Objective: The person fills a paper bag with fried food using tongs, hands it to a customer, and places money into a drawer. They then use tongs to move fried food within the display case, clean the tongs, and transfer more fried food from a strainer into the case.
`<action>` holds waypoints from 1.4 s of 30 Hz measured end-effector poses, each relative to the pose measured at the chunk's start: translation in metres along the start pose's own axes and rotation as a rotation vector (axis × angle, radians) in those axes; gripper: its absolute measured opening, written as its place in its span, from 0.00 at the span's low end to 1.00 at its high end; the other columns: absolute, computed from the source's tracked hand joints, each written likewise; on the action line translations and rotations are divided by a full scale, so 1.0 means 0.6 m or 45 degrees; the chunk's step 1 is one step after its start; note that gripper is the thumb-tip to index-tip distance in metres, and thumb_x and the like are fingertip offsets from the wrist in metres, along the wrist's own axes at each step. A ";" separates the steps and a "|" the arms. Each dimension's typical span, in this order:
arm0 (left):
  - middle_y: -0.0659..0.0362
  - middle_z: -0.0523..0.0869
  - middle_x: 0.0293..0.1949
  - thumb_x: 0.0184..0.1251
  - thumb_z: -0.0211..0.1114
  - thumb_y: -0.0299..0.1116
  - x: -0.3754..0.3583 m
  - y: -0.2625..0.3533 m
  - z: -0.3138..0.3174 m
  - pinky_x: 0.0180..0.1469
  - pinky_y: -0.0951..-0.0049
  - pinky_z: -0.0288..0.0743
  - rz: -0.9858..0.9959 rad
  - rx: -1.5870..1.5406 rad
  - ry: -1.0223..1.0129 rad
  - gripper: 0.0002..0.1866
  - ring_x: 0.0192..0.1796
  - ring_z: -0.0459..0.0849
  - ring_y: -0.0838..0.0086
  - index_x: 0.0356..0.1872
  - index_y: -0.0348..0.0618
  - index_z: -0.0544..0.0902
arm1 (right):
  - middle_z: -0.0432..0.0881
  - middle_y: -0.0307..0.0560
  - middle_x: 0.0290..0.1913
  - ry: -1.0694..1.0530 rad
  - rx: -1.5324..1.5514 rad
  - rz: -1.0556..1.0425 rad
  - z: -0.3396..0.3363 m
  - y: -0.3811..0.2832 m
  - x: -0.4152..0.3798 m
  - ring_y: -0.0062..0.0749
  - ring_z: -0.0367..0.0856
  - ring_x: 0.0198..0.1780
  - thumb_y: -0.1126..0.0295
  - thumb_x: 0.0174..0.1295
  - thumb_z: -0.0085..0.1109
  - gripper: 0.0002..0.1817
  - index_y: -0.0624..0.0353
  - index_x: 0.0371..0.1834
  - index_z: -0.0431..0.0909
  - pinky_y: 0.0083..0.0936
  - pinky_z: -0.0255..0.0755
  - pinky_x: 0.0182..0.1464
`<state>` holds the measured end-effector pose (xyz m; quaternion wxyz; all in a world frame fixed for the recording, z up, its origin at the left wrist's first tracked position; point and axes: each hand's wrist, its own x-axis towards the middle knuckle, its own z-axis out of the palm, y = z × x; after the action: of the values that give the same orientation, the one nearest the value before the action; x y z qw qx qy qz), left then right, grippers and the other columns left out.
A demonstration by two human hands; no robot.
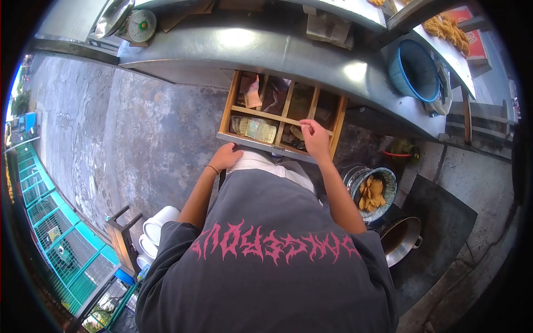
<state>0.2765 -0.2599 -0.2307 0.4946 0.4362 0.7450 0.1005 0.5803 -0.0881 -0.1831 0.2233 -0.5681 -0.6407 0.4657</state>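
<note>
A wooden drawer (224, 119), split into several compartments, is pulled out from under the metal counter. Banknotes (256, 130) lie in its near left compartment, and a pinkish-orange note (252, 95) is in the far left one. Above the near right compartment, among small items that look like coins (294, 139), is my right hand (315, 139). Its fingers are pinched together by the wooden divider; whatever they hold is too small to make out. My left hand (224, 157) rests by the drawer's front left corner, against my light shorts, fingers loosely extended and holding nothing visible.
The metal counter (194, 53) bears a dial scale (140, 26) and a blue basket (413, 71). Fried pieces (447, 32) lie on a shelf at upper right. Beside my right arm stand a bucket of fried food (393, 176) and a metal pan (413, 236). White buckets (157, 221) are at left.
</note>
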 end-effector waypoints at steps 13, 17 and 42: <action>0.63 0.86 0.36 0.67 0.71 0.33 0.181 0.045 -0.044 0.43 0.71 0.73 0.118 -0.775 -0.278 0.12 0.39 0.79 0.79 0.43 0.33 0.87 | 0.84 0.45 0.34 0.644 -0.089 -0.447 -0.120 -0.197 0.158 0.23 0.79 0.33 0.73 0.72 0.60 0.08 0.62 0.46 0.88 0.23 0.74 0.40; 0.62 0.85 0.33 0.63 0.70 0.33 0.256 0.058 -0.057 0.40 0.70 0.72 0.119 -0.743 -0.235 0.12 0.36 0.79 0.78 0.38 0.32 0.86 | 0.82 0.48 0.35 0.805 -0.250 -0.789 -0.156 -0.340 0.314 0.38 0.82 0.37 0.75 0.67 0.63 0.05 0.60 0.43 0.87 0.32 0.77 0.43; 0.46 0.77 0.72 0.81 0.60 0.42 0.279 0.245 -0.407 0.73 0.64 0.70 0.812 -0.421 -0.904 0.32 0.70 0.79 0.61 0.79 0.37 0.66 | 0.75 0.64 0.67 0.497 -0.819 -0.468 -0.200 -0.471 0.767 0.54 0.85 0.46 0.71 0.43 0.77 0.12 0.57 0.27 0.81 0.43 0.79 0.51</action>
<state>0.1341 0.0225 -0.1345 0.7247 0.5650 0.3347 0.2088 0.4137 0.4063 0.0012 0.2312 -0.5626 -0.7899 0.0778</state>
